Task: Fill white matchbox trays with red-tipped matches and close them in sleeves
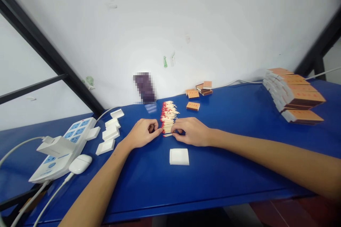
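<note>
"Matches (168,117) are lying where?"

"In a heap at the middle, most red heads pointing toward nine o'clock. A white tray (179,156) is sitting at the heap's six o'clock."

"And the grip?"

"At eight o'clock the left hand (144,133) is curling loosely, thumb reaching the heads. At four, the right hand (192,132) is bending its fingertips in at the bare ends. Whether either is pinching a match, I can't tell."

"Any writing?"

"Orange matchboxes (193,106) at two o'clock are showing red characters, too small for reading."
</note>
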